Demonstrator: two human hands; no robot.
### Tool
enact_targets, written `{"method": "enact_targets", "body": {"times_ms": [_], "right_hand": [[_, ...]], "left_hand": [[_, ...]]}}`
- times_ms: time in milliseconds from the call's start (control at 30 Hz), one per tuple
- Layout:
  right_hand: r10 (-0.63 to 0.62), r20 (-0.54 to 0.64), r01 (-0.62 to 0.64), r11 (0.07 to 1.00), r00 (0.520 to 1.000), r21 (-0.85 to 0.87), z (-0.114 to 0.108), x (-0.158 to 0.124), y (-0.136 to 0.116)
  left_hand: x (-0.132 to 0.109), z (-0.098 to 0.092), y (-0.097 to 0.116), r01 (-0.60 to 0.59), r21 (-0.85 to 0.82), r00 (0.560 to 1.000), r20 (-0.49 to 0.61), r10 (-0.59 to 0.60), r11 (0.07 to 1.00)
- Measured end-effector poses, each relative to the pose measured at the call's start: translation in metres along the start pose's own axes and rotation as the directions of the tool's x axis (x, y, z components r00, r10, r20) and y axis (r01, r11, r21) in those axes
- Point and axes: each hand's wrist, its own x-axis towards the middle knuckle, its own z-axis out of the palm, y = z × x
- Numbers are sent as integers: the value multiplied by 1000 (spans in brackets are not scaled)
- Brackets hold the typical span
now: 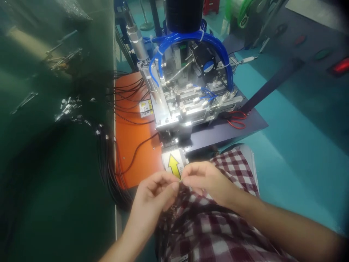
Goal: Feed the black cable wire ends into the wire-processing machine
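Observation:
My left hand [154, 198] and my right hand [205, 180] meet fingertip to fingertip just below a white label with a yellow arrow [173, 164]. Both pinch something tiny between thumb and fingers; it is too small to name. Thin dark cables [174, 214] lie across my lap on the red-and-white checked cloth [218, 233] under the hands. Directly beyond them stands a metal machine [188, 98] with blue air hoses [191, 38].
An orange plate [131, 138] lies left of the machine, crossed by black wires. A bundle of black cables with metal ends [81, 112] hangs over the green table on the left. Red-handled scissors [236, 119] lie on the dark base at right. Teal floor spreads to the right.

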Motion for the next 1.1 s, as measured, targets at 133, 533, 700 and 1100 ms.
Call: {"method": "enact_targets", "body": {"times_ms": [133, 533, 700, 1100], "right_hand": [[103, 82, -103, 995, 991, -10, -4, 4, -10], [-348, 320, 472, 697, 881, -540, 0, 5, -23], [-404, -30, 337, 799, 914, -498, 6, 6, -14], [-279, -109, 206, 875, 954, -439, 7, 0, -17]], "left_hand": [[-1, -2, 4, 42, 0, 998, 56, -42, 999], [0, -9, 8, 101, 27, 988, 115, -103, 995], [4, -6, 9, -5, 4, 1000, -17, 5, 1000], [8, -4, 3, -54, 26, 997, -61, 55, 998]]}}
